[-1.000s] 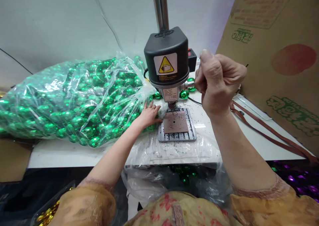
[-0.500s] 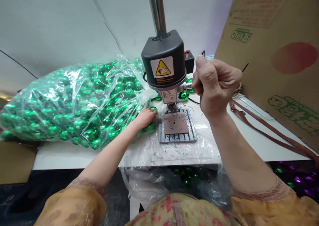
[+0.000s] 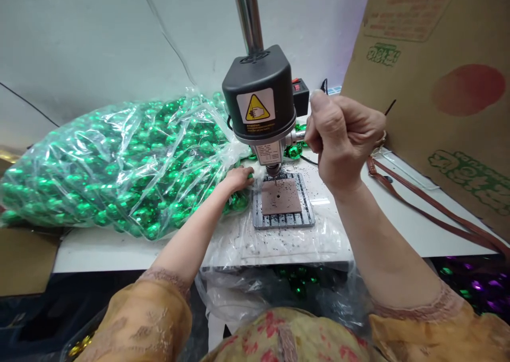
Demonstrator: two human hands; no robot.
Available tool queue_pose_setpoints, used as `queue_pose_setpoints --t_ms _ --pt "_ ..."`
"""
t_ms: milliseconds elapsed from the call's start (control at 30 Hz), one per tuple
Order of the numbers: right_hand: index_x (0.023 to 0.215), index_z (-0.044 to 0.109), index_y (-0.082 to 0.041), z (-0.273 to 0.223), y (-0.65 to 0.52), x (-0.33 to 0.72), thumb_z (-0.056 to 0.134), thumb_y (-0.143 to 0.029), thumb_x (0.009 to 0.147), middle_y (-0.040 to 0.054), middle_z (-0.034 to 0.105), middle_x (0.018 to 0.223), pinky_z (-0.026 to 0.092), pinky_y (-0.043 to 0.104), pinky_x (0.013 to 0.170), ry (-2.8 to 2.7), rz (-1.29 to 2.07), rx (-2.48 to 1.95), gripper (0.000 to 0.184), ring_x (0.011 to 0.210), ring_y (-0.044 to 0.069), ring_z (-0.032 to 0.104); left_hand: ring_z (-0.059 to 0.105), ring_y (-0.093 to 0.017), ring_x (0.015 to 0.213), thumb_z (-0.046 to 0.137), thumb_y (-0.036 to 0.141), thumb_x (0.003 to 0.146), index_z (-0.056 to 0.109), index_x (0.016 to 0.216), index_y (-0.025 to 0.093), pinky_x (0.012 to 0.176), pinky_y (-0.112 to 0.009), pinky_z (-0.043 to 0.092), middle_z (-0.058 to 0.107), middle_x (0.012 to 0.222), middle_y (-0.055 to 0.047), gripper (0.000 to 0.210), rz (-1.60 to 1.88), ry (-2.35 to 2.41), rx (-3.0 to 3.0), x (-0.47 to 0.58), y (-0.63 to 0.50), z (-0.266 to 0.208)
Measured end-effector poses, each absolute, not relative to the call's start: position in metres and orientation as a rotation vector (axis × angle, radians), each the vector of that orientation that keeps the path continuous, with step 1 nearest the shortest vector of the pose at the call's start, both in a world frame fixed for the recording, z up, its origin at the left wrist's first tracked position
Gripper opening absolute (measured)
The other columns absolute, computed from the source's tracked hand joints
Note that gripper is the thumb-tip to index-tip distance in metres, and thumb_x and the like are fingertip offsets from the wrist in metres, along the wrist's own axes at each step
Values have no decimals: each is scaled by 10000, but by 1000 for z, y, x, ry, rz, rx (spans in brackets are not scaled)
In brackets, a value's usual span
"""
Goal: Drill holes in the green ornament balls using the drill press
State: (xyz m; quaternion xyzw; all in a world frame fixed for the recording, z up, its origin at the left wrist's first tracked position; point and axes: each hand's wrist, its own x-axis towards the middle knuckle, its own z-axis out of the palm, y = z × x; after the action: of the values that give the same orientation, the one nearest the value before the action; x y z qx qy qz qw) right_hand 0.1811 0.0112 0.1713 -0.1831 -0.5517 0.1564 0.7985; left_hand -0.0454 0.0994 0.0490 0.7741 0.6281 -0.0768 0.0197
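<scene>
My right hand [image 3: 345, 139] is closed in a fist around the feed handle [image 3: 299, 136] of a small black drill press [image 3: 258, 96]; most of the handle is hidden in the fingers. Beneath the drill chuck [image 3: 273, 169], a brown square block [image 3: 281, 197] with a hole in it lies on the slotted metal base [image 3: 283, 221]. At the mouth of a clear plastic bag [image 3: 131, 165] full of shiny green baubles, my left hand [image 3: 239, 178] has its fingers curled. Shiny green shows at those fingertips, left of the chuck, apparently a green bauble, partly hidden.
Dark shavings are scattered over the base and the white table [image 3: 119, 253]. A large cardboard box [image 3: 434, 112] stands at the right, with a brown strap [image 3: 430, 208] before it. Clear plastic sheeting [image 3: 235, 282] hangs over the front edge. Loose green baubles [image 3: 294, 152] lie behind the drill.
My left hand has moved slightly right and away from me, its fingers drawing together from lying over the baubles. My right hand stays on the handle. The view has shifted slightly.
</scene>
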Motion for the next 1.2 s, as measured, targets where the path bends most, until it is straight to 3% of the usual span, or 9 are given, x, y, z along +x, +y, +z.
queue_pose_setpoints --t_ms 167,300,400,500,667,800,967,1100,1200 --pt "487 503 -181 173 9 181 652 -358 906 -66 397 428 318 254 449 -1178 353 -382 478 392 16 349 683 -258 882 591 258 894 629 1281 261 840 -376 515 495 1374 -150 388 -2 1907 2431 -48 81 39" --pt "483 504 -184 174 9 180 660 -422 888 -64 403 425 311 259 438 -1171 356 -386 496 387 18 351 656 -257 849 501 318 967 660 1203 225 858 -397 513 577 1139 -130 299 269 1906 2309 -47 72 26" --pt "477 508 -185 173 9 180 665 -407 890 -61 410 427 292 263 425 -1165 352 -385 494 388 21 352 636 -246 893 477 332 988 660 1167 223 889 -384 510 623 1007 -95 278 763 1867 2183 -46 76 23" --pt "469 501 -186 172 10 181 667 -404 890 -60 398 418 277 266 411 -1171 349 -384 502 385 25 348 626 -234 982 584 327 937 665 1133 224 940 -362 503 652 1031 -77 235 1134 1767 2125 -47 75 24" --pt "481 518 -186 170 11 182 664 -355 898 -65 398 417 247 260 393 -1178 387 -366 473 373 24 346 581 -264 1187 595 353 942 661 1258 274 1039 -408 469 576 1267 -113 332 1221 1668 2301 -43 43 32" --pt "483 513 -185 170 10 181 654 -353 905 -64 391 422 266 260 408 -1175 386 -382 476 385 26 345 547 -282 1246 572 401 967 686 1214 288 1093 -458 436 597 1243 -105 294 1440 1631 2174 -33 5 41" --pt "484 510 -184 169 11 181 665 -384 897 -63 385 420 288 268 421 -1163 379 -362 484 388 24 346 684 -186 919 546 525 966 540 1314 309 792 -337 583 673 1125 -65 410 1518 1288 1369 -10 -21 35" --pt "475 497 -188 169 11 181 667 -421 889 -59 392 420 282 276 418 -1165 361 -384 504 392 30 343 698 -149 791 748 496 825 499 1344 281 645 -263 562 687 1134 -66 614 1359 1153 1112 2 -17 17" --pt "482 500 -179 169 10 181 643 -335 914 -62 400 429 272 255 415 -1173 375 -359 481 395 21 344 656 -120 649 744 553 810 543 1320 239 528 -228 480 703 1012 -54 631 1295 1216 1113 0 -8 7"
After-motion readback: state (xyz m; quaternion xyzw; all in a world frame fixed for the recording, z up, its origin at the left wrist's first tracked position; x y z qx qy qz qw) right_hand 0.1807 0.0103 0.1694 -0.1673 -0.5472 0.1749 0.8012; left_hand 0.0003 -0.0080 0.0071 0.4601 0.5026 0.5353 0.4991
